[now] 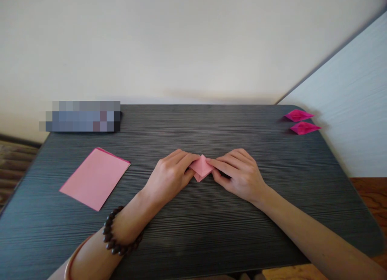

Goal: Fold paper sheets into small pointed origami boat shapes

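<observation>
A small folded piece of pink origami paper [202, 167] lies between my hands over the middle of the dark table [169, 235]. Its top point faces away from me, and creases run down its front. My left hand [171, 171] pinches its left corner, thumb below and fingers above. On the opposite corner, the fingers and thumb of my right hand [240, 173] close in the same way. Parts of both corners are hidden under the fingertips. Dark beads circle my left wrist.
To the left lies a stack of square pink paper [96, 179], with a darker pink sheet edge showing beneath. A pixelated object [83, 116] sits at the back left. Two folded magenta paper shapes [299, 115] rest near the right back edge. A pale wall [187, 42] stands behind the table.
</observation>
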A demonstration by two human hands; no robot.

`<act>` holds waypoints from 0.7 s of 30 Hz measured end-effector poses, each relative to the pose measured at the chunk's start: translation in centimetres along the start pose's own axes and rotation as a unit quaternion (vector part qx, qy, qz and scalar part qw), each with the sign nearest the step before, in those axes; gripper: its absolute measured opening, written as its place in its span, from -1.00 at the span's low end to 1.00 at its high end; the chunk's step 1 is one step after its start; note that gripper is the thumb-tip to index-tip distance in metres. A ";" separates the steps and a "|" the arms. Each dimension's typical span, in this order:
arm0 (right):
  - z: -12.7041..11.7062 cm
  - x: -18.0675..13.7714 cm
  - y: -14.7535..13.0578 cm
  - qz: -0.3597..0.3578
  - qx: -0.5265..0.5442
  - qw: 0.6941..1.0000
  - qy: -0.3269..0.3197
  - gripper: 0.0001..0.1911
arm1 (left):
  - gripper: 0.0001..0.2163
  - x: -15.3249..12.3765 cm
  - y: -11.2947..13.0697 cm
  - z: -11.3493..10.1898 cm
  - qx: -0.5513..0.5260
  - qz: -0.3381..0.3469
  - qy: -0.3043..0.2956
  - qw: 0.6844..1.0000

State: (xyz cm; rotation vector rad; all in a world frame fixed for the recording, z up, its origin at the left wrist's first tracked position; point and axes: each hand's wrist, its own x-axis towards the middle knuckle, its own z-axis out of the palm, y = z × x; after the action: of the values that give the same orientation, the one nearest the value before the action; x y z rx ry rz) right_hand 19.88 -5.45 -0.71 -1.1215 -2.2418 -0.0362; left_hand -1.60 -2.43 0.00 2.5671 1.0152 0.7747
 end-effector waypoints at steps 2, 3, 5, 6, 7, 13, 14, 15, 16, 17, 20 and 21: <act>0.1 0.1 -0.2 0.012 0.005 1.000 0.000 -0.79 | -0.84 -0.1 0.1 0.1 0.004 -0.003 0.011 1.000; 0.2 0.1 -0.3 0.013 0.008 1.000 0.001 -0.80 | -0.86 -0.1 0.1 0.2 0.007 -0.003 0.015 1.000; 0.2 0.0 -0.2 0.006 0.011 1.000 0.002 -0.80 | -0.87 -0.1 0.2 0.3 0.015 0.000 0.017 1.000; 0.1 0.0 -0.1 -0.002 0.012 1.000 0.001 -0.80 | -0.87 -0.1 0.2 0.3 0.019 0.002 0.015 1.000; 0.1 0.0 0.0 -0.010 0.013 1.000 -0.003 -0.79 | -0.88 -0.1 0.3 0.3 0.026 0.003 0.011 1.000; -0.2 -0.2 0.3 -0.039 0.005 0.999 -0.034 -0.76 | -0.89 -0.1 0.4 0.0 0.090 0.010 -0.010 0.996; -0.2 -0.2 0.3 -0.043 0.001 0.998 -0.036 -0.75 | -0.88 -0.1 0.3 -0.1 0.096 0.016 -0.015 0.995; -0.2 -0.2 0.3 -0.047 -0.003 0.998 -0.037 -0.75 | -0.85 -0.1 0.2 -0.2 0.101 0.023 -0.017 0.994; -0.2 -0.2 0.3 -0.050 -0.007 0.998 -0.037 -0.76 | -0.82 -0.1 0.0 -0.3 0.106 0.030 -0.019 0.994; -0.3 -0.2 0.3 -0.052 -0.010 0.998 -0.038 -0.76 | -0.78 -0.1 -0.2 -0.3 0.113 0.035 -0.021 0.993; -0.3 -0.3 0.3 -0.056 -0.013 0.998 -0.039 -0.77 | -0.70 -0.2 -0.5 -0.4 0.140 0.047 -0.029 0.989; -0.3 -0.3 0.3 -0.056 -0.012 0.998 -0.040 -0.76 | -0.69 -0.2 -0.5 -0.3 0.150 0.050 -0.031 0.987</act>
State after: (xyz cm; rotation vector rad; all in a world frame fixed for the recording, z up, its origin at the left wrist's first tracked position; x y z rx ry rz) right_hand 20.35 -5.57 -0.64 -1.0260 -2.3793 -0.0664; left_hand -2.21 -2.15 -0.02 2.8955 1.0623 0.5993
